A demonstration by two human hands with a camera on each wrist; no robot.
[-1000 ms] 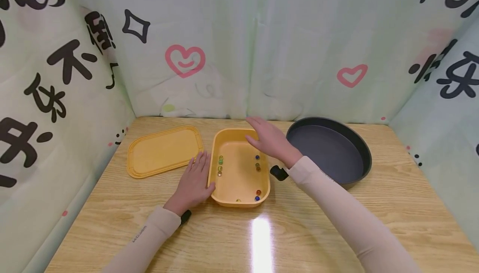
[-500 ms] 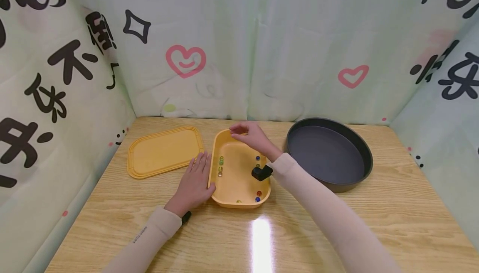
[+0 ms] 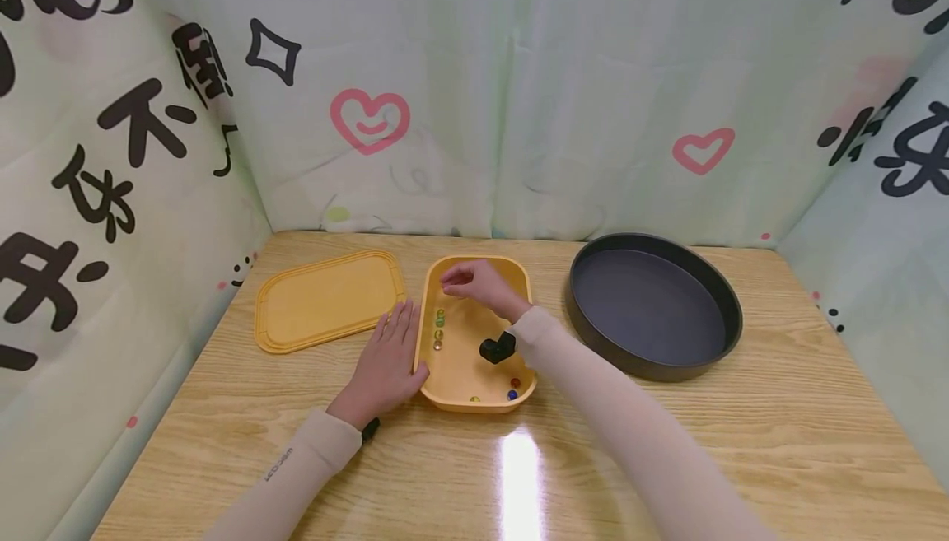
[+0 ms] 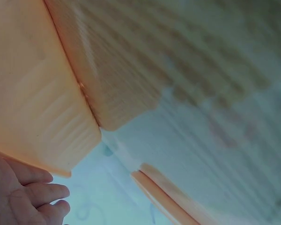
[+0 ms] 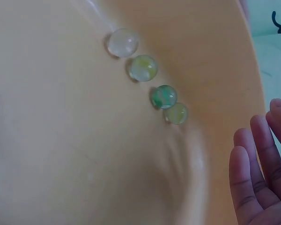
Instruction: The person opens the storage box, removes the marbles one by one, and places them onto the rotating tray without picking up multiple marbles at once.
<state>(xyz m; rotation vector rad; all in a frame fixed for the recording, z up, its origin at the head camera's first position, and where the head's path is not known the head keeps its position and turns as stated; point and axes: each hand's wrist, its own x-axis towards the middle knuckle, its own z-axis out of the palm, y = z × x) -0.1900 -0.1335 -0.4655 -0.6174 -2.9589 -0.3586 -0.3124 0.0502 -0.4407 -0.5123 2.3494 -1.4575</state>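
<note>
A yellow-orange plastic box [image 3: 474,407] stands on the table with several glass marbles [image 3: 439,333] in a row along its left side. In the right wrist view these are a clear marble [image 5: 122,43], a green one [image 5: 164,96] and two yellowish ones. A red marble [image 3: 515,382], a blue marble [image 3: 512,395] and a yellowish one lie near its front. My left hand [image 3: 381,368] rests flat against the box's left wall, fingers extended. Above the far left part of the box is my right hand [image 3: 482,286], fingers loosely bent; nothing shows between them. It hides part of the box's right side.
A yellow-orange lid [image 3: 326,300] lies left of the box, close to the left fingertips. A dark round pan [image 3: 652,302] stands to the right. Patterned curtains [image 3: 474,113] surround the wooden table [image 3: 415,483] at the back and sides.
My right hand has moved left and down from the box's far right rim to inside its far left part, its fingers bending. The left hand stays put.
</note>
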